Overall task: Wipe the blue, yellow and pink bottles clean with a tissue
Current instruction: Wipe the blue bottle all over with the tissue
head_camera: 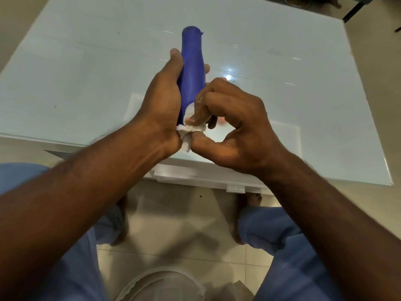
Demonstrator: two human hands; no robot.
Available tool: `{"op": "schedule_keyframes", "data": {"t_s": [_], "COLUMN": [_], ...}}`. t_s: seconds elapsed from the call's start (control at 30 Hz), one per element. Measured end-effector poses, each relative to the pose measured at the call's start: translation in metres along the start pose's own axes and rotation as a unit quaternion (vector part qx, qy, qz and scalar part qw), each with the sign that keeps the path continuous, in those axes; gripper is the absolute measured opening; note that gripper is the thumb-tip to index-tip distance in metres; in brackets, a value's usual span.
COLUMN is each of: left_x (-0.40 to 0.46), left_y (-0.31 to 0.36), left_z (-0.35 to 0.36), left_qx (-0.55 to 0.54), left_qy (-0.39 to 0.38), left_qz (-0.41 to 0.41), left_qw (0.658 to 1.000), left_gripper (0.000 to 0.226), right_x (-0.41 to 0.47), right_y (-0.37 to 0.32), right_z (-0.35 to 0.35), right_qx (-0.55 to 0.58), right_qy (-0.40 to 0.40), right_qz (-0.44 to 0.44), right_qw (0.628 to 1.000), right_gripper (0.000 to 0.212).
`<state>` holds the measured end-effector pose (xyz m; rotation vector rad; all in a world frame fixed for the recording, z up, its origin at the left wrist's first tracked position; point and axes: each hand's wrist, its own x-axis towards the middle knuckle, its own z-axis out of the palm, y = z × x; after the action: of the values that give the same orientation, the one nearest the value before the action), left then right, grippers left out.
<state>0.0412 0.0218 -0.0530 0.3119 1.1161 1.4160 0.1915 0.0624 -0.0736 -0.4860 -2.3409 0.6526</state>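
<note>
Pale glass table [86, 83] (glossy, reflecting lights), beige tiled floor [173, 246] below

I seem to be indoors, most likely in a home, though nothing settles which room. In front of me, filling the view from nine o'clock through twelve to three, is a glass-topped table [282, 51] with a pale frosted surface that mirrors small ceiling lights near one o'clock. Its white frame [195, 177] shows under the near edge at the centre. Below, toward six o'clock, the floor [173, 253] is laid with glossy beige tiles with visible grout lines, the kind common in a house. My bare feet [251, 200] rest on those tiles. At one o'clock, past the table's far corner, stands a dark furniture leg [353, 9].
</note>
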Motion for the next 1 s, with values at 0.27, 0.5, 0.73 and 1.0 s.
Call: {"op": "schedule_keyframes", "data": {"t_s": [0.27,0.5,0.73,1.0], "left_x": [-0.013,-0.010,-0.005,-0.009], "left_y": [-0.020,-0.019,-0.005,-0.014], "left_z": [0.015,0.014,0.003,0.008], "left_qx": [0.196,0.184,0.038,0.097], "left_qy": [-0.055,-0.046,-0.099,-0.084], "left_qz": [-0.008,-0.006,-0.055,-0.021], "left_qw": [0.979,0.982,0.993,0.991], "left_gripper": [0.083,0.102,0.119,0.074], "right_x": [0.006,0.007,0.003,0.010], "right_y": [0.015,0.008,-0.001,0.019], "right_z": [-0.017,-0.014,-0.004,-0.023], "right_qx": [-0.062,-0.064,-0.041,-0.087], "right_qy": [0.156,0.123,0.031,0.170], "right_qz": [0.075,0.066,-0.010,0.086], "right_qw": [0.983,0.988,0.999,0.978], "right_gripper": [0.005,0.009,0.011,0.012]}}
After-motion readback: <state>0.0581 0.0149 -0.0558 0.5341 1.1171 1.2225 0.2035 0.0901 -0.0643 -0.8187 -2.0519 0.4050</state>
